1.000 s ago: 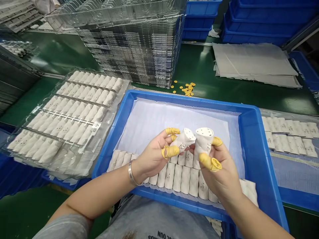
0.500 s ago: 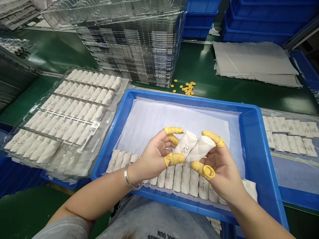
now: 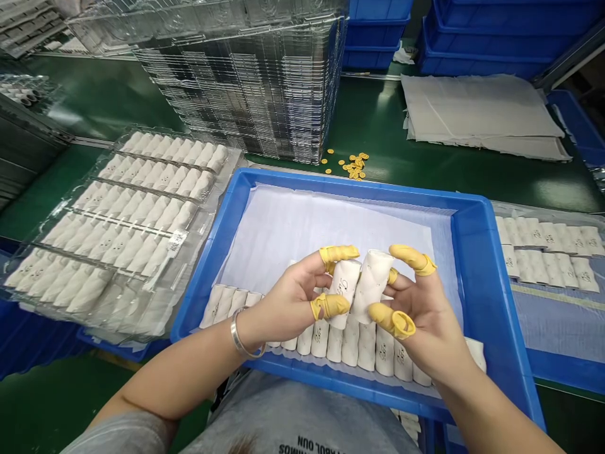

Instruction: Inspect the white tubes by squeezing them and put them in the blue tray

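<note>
Above the blue tray (image 3: 482,252), my left hand (image 3: 302,293) pinches a white cylinder with black script (image 3: 344,290) between yellow-covered thumb and fingers. A second white cylinder (image 3: 372,287), with a wavy surface and no script facing me, is side by side with it. My right hand (image 3: 418,302) grips this one, its fingertips also in yellow finger cots. Both cylinders stand nearly upright, tops tilted slightly right. Below them, a row of similar white cylinders (image 3: 350,343) lies along the tray's near side on a white liner sheet (image 3: 293,221); my hands and forearms partly cover the row.
At left lies a clear plastic tray of white cylinders (image 3: 127,208). A tall stack of clear trays (image 3: 246,94) stands behind. Yellow finger cots (image 3: 354,167) are scattered on the green bench. White sheets (image 3: 482,116), blue bins (image 3: 482,38) and more cylinders (image 3: 548,258) are at right.
The two cylinders have turned from leaning right to nearly upright. My right hand has shifted slightly, and both hands still hold the pair. The view has moved a little.
</note>
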